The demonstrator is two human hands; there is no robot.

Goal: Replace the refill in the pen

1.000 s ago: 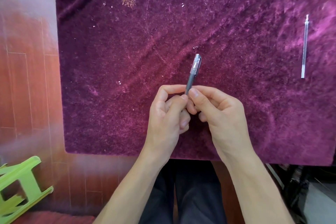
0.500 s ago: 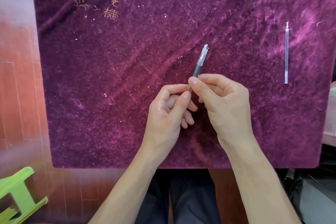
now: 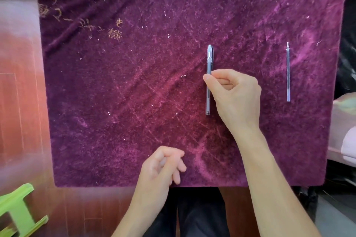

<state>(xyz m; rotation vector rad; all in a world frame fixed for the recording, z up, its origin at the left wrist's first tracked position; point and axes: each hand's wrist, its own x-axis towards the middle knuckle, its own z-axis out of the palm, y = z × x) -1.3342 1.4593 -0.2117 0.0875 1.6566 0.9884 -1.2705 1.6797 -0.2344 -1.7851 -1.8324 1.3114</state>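
A capped grey pen (image 3: 208,67) with a clear barrel lies lengthwise on the purple velvet cloth (image 3: 134,92), cap pointing away from me. My right hand (image 3: 234,95) pinches its middle between thumb and forefinger. A thin clear refill (image 3: 288,72) lies alone to the right, parallel to the pen and apart from it. My left hand (image 3: 162,167) hovers near the cloth's front edge, fingers loosely curled, with nothing seen in it.
The cloth covers a square table, with gold embroidery (image 3: 114,33) at its far left. A green plastic stool (image 3: 17,209) stands on the wooden floor at lower left. Pale fabric (image 3: 344,131) lies past the right edge. My dark trousers (image 3: 194,211) show below the table.
The left hand let go of the pen and drew back toward the front edge. The right hand carried the pen out and down onto the cloth, straightening it.
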